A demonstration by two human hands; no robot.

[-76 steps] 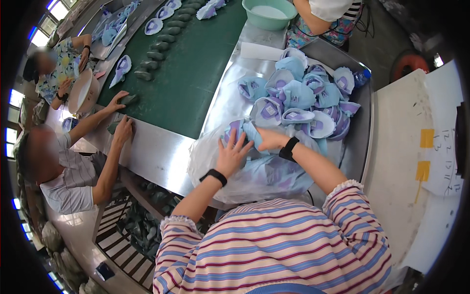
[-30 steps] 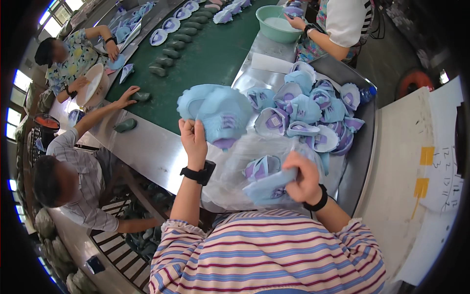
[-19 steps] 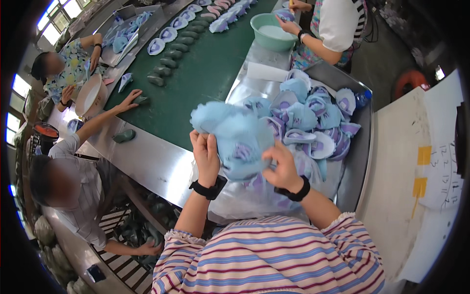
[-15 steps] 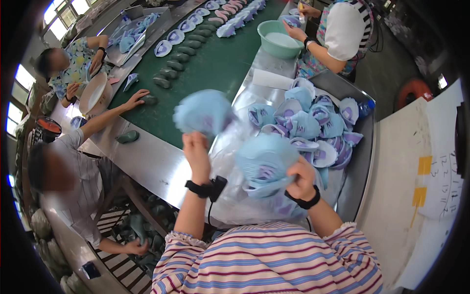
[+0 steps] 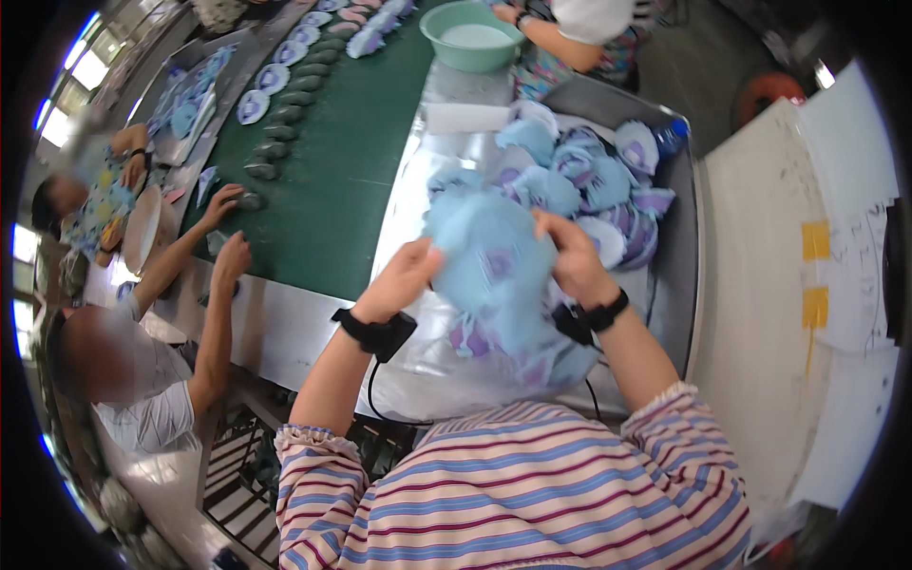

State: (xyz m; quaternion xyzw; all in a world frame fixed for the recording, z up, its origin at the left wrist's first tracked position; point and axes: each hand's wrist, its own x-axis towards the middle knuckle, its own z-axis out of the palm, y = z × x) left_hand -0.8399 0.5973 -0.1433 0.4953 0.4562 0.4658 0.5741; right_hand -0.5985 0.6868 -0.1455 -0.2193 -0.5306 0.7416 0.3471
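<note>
Both hands are in front of me, holding a light blue fabric shoe upper (image 5: 494,252) with a purple patch, blurred by motion. My left hand (image 5: 404,275) grips its left edge with curled fingers. On the opposite edge, my right hand (image 5: 577,264) pinches the fabric. Whether it is one upper or several together, I cannot tell. Below it, more blue and purple uppers (image 5: 546,366) lie on clear plastic (image 5: 408,385). A heap of similar uppers (image 5: 608,180) fills the metal tray beyond my right hand.
A metal tray wall (image 5: 676,256) bounds the right side, with a blue-capped bottle (image 5: 673,138) near its corner. Ahead left, a green belt (image 5: 351,190) carries rows of dark shoe lasts (image 5: 275,131) and uppers. A green basin (image 5: 470,38) stands beyond; co-workers sit left and far right.
My left hand, which held a separate upper raised on the left, has come down beside my right hand on the fabric. The view has shifted. The near co-worker's lower hand has risen to the belt.
</note>
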